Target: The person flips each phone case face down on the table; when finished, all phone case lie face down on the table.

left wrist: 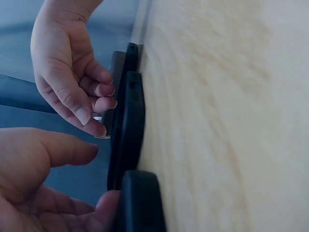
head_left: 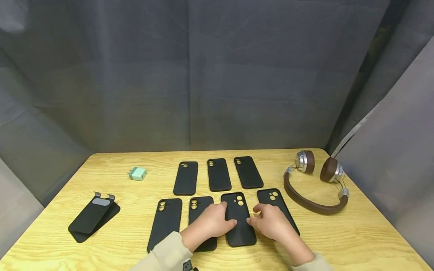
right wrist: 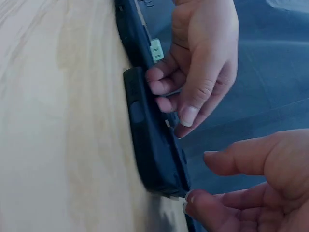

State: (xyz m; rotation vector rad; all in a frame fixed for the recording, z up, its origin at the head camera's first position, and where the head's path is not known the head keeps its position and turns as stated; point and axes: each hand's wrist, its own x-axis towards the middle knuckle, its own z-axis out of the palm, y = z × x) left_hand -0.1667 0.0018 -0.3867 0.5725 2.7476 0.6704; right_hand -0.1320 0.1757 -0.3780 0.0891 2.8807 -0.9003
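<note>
Between the two hands, as the head view has it, lies a black phone case [head_left: 240, 229], apparently hollow side up, with the left hand [head_left: 213, 220] over its left edge and the right hand [head_left: 272, 222] by its right edge. Both hands look loose, fingers gently bent around nothing, so I see no grip. My guess is that it is light, bendy and hard to break, more grippy than slick; I'd pinch it by the long side walls, thumb opposite fingers, nearer me than the camera holes [head_left: 240, 200]. Under the left hand and wrist a second case [head_left: 199, 203] is partly covered, and the right hand hides part of another case [head_left: 284, 207]. From the left wrist, the left thumb stands out straight above a fingertip that seems to meet a dark edge, cut off below; I can't be sure which case that is. Across from it the right fingers hang half bent. From the right wrist, blur softens everything: a right fingertip is at the near corner of a case, but whether it presses or merely brushes, I cannot tell.
</note>
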